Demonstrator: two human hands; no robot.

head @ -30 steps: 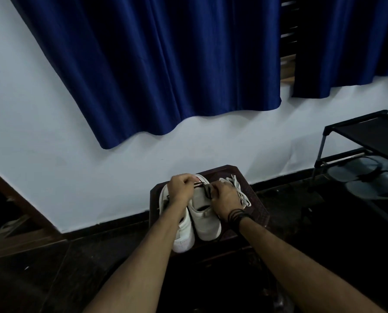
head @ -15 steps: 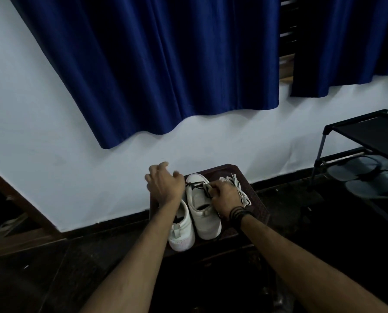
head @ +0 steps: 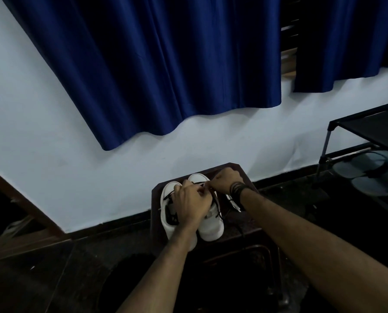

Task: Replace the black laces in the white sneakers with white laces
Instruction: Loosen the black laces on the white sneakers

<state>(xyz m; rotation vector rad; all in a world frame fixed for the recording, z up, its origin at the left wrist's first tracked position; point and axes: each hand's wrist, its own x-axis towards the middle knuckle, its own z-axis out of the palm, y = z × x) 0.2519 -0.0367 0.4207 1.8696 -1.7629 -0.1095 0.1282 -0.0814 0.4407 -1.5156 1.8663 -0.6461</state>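
Grip: both hands, left hand (head: 192, 203) and right hand (head: 225, 180), pinching black lace (head: 216, 205) over right sneaker (head: 211, 224). Step: unlacing. Next: draw lace clear of eyelets.

dim overall | white wall (head: 53, 123) brightest, soft even light | floor below wall near black, detail lost | wide-angle bending at edges | slight softness

2 sneakers (head: 211, 224) side by side on stool (head: 233, 224) by wall (head: 98, 177); rack (head: 369, 132) to right.
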